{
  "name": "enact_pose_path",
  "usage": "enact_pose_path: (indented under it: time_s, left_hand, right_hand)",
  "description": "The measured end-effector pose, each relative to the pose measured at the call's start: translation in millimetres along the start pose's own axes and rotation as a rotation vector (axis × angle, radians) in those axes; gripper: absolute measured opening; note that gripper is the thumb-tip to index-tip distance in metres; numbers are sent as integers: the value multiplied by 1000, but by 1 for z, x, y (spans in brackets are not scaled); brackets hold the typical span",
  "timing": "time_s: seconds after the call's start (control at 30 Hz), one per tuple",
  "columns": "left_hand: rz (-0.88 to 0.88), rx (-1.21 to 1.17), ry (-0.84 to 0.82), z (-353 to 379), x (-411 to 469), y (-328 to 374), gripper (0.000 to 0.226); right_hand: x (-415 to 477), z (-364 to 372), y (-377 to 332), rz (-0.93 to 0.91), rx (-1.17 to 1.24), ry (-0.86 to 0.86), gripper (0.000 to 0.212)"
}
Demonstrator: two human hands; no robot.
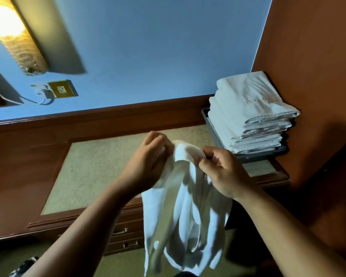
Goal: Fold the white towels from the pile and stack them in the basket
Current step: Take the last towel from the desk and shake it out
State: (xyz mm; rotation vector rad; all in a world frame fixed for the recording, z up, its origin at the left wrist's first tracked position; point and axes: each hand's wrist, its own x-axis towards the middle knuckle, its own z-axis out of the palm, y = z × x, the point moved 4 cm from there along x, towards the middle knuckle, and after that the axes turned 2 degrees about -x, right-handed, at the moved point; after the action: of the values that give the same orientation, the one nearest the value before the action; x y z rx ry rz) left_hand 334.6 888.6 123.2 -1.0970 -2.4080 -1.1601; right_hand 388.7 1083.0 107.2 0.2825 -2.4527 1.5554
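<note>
- My left hand (148,156) and right hand (220,170) both pinch the towel (188,212) by its top edge; it hangs lengthwise toward 6 o'clock.
- The basket (268,153), holding the folded stack (254,112), sits at 2 o'clock, nearer my right hand.

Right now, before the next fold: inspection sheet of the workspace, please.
Surface: wooden desk with beige inlay, drawers below.
Job's things: unfolded white towel hangs from both hands; folded stack rises above the grey basket at the desk's right end; pile not in view.
Clutter: dark patterned item at bottom left edge, unidentifiable.
Grippers: left hand and right hand each pinch the towel's top edge.
Cables: white cable runs left from wall socket.
Surroundings: blue wall, lit wall lamp, brown side panel.
</note>
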Motion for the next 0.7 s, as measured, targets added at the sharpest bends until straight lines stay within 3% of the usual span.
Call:
enact_pose_path:
  time_s: [0.07, 0.13, 0.2, 0.27, 0.37, 0.5, 0.57, 0.7]
  left_hand:
    - [20, -104, -58, 7, -7, 6, 5]
    - [-54, -101, -80, 16, -12, 8, 31]
    - [-159, 146, -16, 23, -13, 8, 46]
    - [-196, 283, 79, 24, -11, 12, 39]
    - [-116, 224, 172, 20, -10, 18, 22]
    - [-93, 344, 261, 11, -7, 7, 21]
    - [-183, 178, 319, 7, -5, -3, 9]
    - [-423, -77, 370, 2, -3, -10, 20]
  right_hand:
    - [3, -2, -1, 21, 59, -8, 43]
    - [5, -4, -3, 34, 86, -44, 39]
    - [6, -7, -5, 20, 56, -89, 37]
    - [5, -8, -5, 14, 24, -119, 40]
    - [3, -12, -5, 18, -14, -139, 31]
    - [0, -19, -7, 0, -32, -156, 39]
    - [1, -24, -5, 8, -5, -153, 48]
    - [4, -34, 9, 120, -63, -79, 47]
